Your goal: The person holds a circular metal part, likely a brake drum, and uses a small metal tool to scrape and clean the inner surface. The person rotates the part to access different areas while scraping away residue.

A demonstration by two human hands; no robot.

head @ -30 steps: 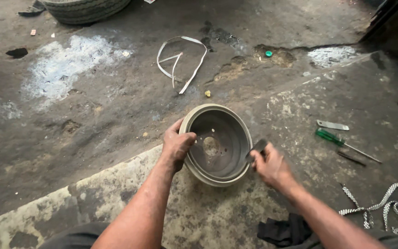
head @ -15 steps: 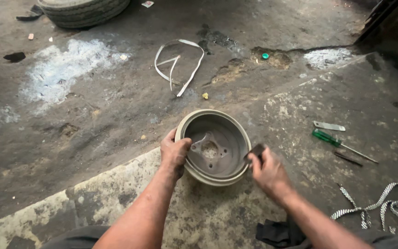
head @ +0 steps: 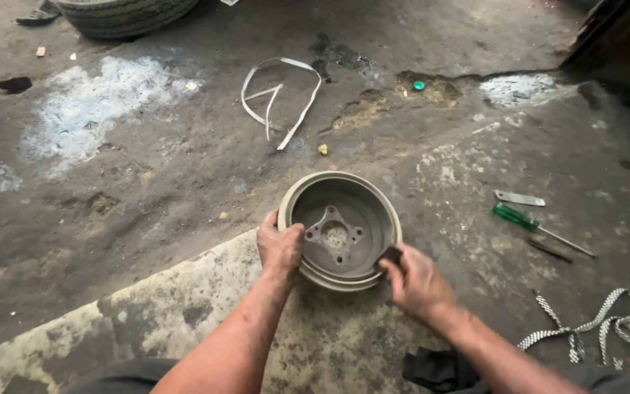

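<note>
2 hands on brake drum point(head: 340, 232), open side up on concrete floor point(head: 184, 292): left hand point(head: 280, 246) clamps rim, right hand point(head: 415, 279) pinches small dark pad point(head: 390, 255) at rim. Risk: drum could tip w/ uneven push, pinching fingers.

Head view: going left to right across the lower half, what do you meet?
Left hand on the drum's rim → brake drum → right hand holding a small dark piece → green-handled screwdriver → checkered strap.
</note>
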